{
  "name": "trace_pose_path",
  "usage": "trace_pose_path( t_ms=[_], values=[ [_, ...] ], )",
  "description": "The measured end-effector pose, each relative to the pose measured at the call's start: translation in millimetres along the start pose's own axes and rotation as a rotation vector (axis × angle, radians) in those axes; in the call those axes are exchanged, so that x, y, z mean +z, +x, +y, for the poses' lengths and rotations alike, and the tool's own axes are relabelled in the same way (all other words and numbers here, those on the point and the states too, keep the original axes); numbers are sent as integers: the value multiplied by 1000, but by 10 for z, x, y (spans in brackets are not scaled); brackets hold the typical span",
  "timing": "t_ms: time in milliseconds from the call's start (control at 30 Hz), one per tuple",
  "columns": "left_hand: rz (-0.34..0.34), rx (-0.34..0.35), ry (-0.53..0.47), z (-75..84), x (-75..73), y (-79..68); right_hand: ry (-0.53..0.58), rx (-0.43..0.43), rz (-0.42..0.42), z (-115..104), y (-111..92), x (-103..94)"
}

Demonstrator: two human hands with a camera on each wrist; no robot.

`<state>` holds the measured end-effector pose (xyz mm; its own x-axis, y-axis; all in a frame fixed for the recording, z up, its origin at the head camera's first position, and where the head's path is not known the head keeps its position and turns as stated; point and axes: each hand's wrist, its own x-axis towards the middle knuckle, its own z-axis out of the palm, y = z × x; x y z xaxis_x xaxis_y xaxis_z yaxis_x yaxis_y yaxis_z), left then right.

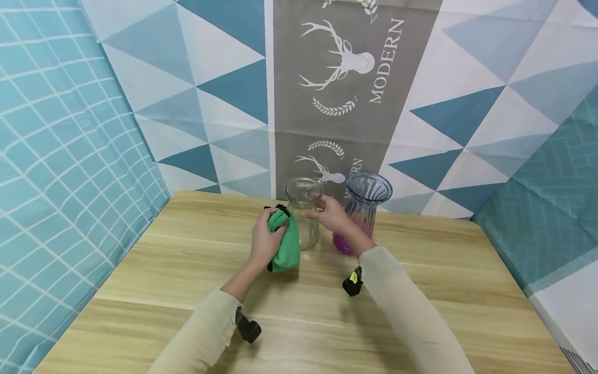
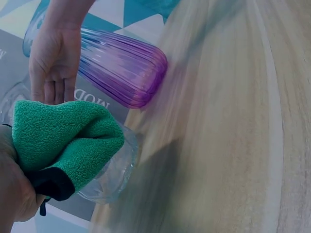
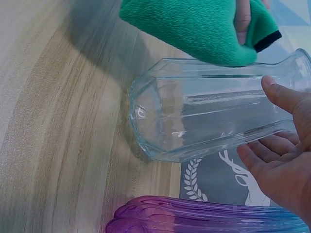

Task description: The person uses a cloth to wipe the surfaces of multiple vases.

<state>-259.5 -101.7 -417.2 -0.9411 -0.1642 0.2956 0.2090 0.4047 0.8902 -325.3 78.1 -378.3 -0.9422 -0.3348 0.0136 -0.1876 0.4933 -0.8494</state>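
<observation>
My left hand (image 1: 266,238) grips a folded green cloth (image 1: 287,241) with black edging, held close to the left side of a clear glass vase (image 1: 308,236). The vase stands upright on the table, its faceted base showing in the right wrist view. My right hand (image 3: 286,136) is at the vase's upper part from the right. Its thumb overlaps the glass, while the other fingers reach along the far side, loosely spread. In the left wrist view the cloth (image 2: 63,141) hides the right fingertips and much of the vase.
A ribbed vase (image 2: 126,65), blue at the top and purple at the base, stands just right of the clear one, beside my right forearm. Both vases are near the back edge of the wooden table (image 1: 187,270), against a patterned cloth backdrop (image 1: 224,104).
</observation>
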Motion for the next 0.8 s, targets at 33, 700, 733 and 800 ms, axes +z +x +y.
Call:
trace_pose_path(
  t_ms=[33,700,733,800],
  values=[
    [-4,-1,6,-14,2,-5,7,1,0,6,-1,0],
    [-72,-77,141,-88,-37,-12,38,11,13,3,-16,-22],
    [-66,-72,139,-69,-42,-7,44,9,13,8,-15,-17],
    [-55,-54,132,-22,-56,-9,57,4,10,18,-13,1]
  ],
)
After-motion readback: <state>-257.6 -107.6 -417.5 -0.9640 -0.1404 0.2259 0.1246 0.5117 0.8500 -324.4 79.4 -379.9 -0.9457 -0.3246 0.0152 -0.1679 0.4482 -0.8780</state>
